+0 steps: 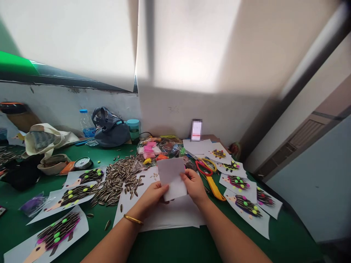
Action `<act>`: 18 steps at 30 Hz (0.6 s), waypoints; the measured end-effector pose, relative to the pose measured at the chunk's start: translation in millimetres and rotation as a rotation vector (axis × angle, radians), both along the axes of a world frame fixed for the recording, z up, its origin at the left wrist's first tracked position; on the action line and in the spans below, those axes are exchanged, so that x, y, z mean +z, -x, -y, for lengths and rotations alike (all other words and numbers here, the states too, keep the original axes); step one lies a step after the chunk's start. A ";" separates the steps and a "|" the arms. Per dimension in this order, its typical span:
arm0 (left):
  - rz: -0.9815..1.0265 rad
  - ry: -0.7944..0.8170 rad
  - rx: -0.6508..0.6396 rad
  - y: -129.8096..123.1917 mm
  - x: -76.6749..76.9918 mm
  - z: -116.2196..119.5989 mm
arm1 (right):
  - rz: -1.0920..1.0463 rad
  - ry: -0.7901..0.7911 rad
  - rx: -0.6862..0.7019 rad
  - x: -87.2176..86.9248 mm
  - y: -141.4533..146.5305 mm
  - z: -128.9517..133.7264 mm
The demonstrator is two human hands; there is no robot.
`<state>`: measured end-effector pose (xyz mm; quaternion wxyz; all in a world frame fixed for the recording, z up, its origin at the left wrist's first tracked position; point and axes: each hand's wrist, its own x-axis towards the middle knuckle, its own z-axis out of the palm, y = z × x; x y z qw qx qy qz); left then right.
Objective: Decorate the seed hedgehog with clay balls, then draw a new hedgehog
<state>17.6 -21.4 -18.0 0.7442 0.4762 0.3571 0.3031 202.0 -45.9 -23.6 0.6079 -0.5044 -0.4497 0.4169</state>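
**Room view: green worktop against a scuffed white wall.**
Pale blinds cover the window, lit from behind; louvred vent at right.

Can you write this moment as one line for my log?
left hand: holds white paper | right hand: holds white paper | nearby: sunflower seeds, red-handled scissors, hedgehog seed pictures

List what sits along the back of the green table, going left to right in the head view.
Cloth bag → water bottle → gray backpack → teal cup → clear plastic bags of craft supplies → upright phone
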 end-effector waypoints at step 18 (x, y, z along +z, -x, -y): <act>-0.354 -0.487 0.265 23.4 8.8 -17.3 | 0.284 -0.201 -0.062 20.0 -12.4 9.6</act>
